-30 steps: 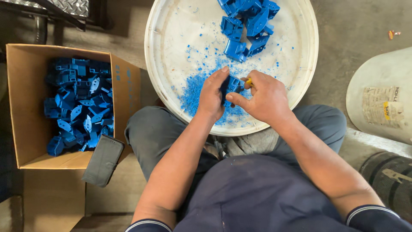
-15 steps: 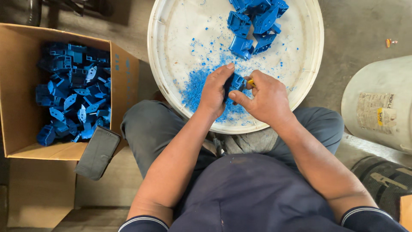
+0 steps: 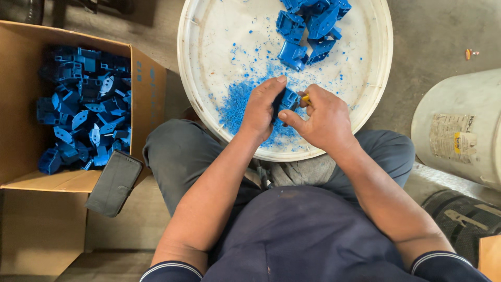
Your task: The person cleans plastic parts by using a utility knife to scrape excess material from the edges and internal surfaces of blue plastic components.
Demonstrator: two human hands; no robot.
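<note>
The left hand (image 3: 261,109) curls closed around a small blue plastic part (image 3: 288,99), and the right hand (image 3: 319,119) pinches the same part, with a bit of yellow tool (image 3: 305,97) showing at its fingers. The part sits at frame centre, mostly hidden, so its long axis cannot be told. Beneath lie blue shavings (image 3: 237,107) on a round white tray (image 3: 203,62); more blue parts (image 3: 310,26) pile at the top, and a cardboard box (image 3: 23,141) of them stands left.

Soft, even daylight is filling the scene, bright without harsh glare. The white tray (image 3: 209,62) is reflecting the most light, staying just short of washing out. Faint shadows are falling under the hands and inside the cardboard box (image 3: 21,94). Focus is holding sharp throughout; straight edges are bending slightly near the corners.
</note>
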